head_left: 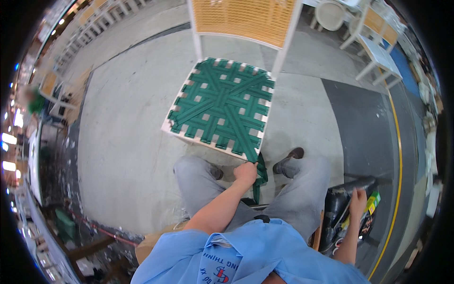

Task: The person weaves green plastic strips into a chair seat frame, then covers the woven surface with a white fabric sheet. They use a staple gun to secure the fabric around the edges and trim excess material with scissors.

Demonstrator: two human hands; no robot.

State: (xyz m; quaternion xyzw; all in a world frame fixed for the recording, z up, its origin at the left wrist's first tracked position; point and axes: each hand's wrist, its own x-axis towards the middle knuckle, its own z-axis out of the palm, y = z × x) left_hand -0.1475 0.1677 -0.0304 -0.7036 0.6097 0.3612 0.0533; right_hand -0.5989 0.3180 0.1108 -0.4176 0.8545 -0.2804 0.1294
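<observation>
- Right now I am watching the left hand (pixel 245 172) closing its fingers on a green webbing strap (pixel 258 177), pinching it at the near front edge of the chair seat (pixel 220 106); the loose end is hanging down between the knees.
- That seat is sitting on the floor straight ahead of me, a pale wooden square frame woven over with flat green bands crossing straight and diagonally, small square gaps showing between them.
- Behind the seat the chair back (pixel 243 19) is rising up, white-framed, filled with a fine tan cane-like mesh.
- Off to the side, the right hand (pixel 358 202) is reaching down into a black bin (pixel 336 210) beside my right leg; its fingers are resting on something inside, though I cannot tell whether they are gripping or lying loose.
- A green-and-yellow box-shaped package (pixel 372 202) is lying just beside that hand, in the bin.
- Grey trousers and dark shoes are framing the strap; a light blue shirt is filling the lower edge.
- Underneath, the concrete floor (pixel 127 142) is looking smooth and pale grey, giving way to a darker strip with a yellow line (pixel 398 142) on the right.
- More white chairs (pixel 373 33) are standing at the far right, and blurred clutter is lining the left wall.
</observation>
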